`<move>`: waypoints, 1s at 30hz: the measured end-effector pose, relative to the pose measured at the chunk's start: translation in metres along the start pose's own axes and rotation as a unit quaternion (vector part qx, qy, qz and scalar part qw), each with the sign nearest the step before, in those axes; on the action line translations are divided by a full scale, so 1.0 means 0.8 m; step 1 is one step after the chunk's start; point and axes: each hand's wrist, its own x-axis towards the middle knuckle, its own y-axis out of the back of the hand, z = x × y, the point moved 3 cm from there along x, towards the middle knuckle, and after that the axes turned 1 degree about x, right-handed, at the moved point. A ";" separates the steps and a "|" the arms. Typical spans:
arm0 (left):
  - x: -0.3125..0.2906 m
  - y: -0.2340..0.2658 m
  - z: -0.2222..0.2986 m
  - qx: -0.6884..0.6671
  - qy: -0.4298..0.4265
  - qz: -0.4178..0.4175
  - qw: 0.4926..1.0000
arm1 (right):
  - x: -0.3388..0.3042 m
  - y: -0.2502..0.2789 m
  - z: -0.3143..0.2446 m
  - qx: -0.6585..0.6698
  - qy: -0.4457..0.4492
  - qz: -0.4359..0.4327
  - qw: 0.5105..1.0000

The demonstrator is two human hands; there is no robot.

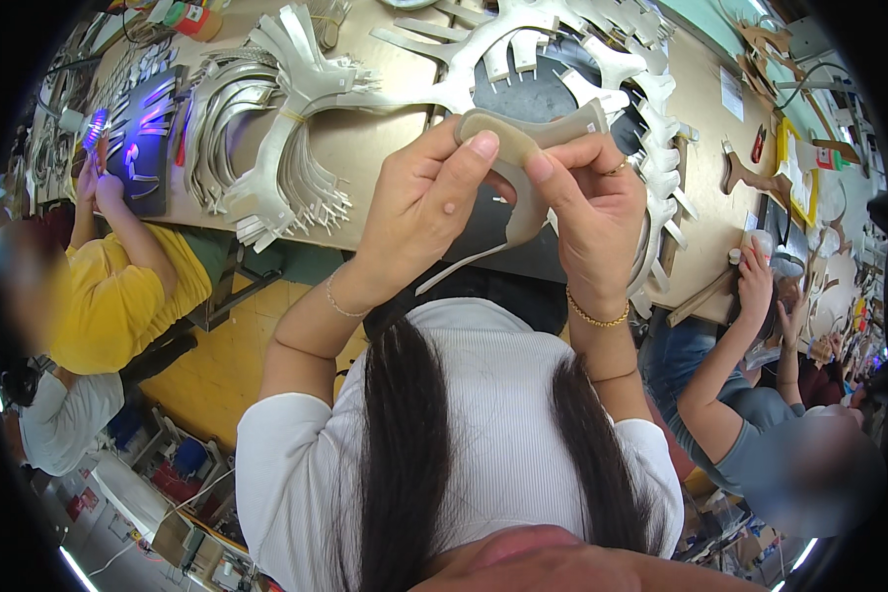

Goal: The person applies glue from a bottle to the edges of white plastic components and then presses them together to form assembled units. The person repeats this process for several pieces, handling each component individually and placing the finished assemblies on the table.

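while between fingers (464,170), beige piece (506,136)

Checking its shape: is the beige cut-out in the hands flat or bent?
Bent: on the beige cut-out, the upper edge curves between left hand and right hand instead of running straight.

No legible text
Label (198,22) on green-lidded jar (189,20), white sheet (731,94) on table (699,94): both too small to read

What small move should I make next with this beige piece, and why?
Your left hand and right hand both pinch the beige piece, thumbs close together near its rounded end, so perhaps slide the right thumb along it while the left steadies.
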 end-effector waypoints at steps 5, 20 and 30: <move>-0.001 0.000 0.001 0.002 0.010 -0.005 1.000 | -0.001 0.000 -0.001 0.011 0.015 -0.008 1.000; -0.005 -0.003 0.002 -0.035 0.010 0.016 0.999 | -0.008 -0.005 0.013 0.235 -0.057 -0.009 0.970; -0.013 0.001 -0.001 0.142 -0.039 0.049 0.988 | -0.006 -0.016 0.012 0.121 -0.052 -0.021 0.991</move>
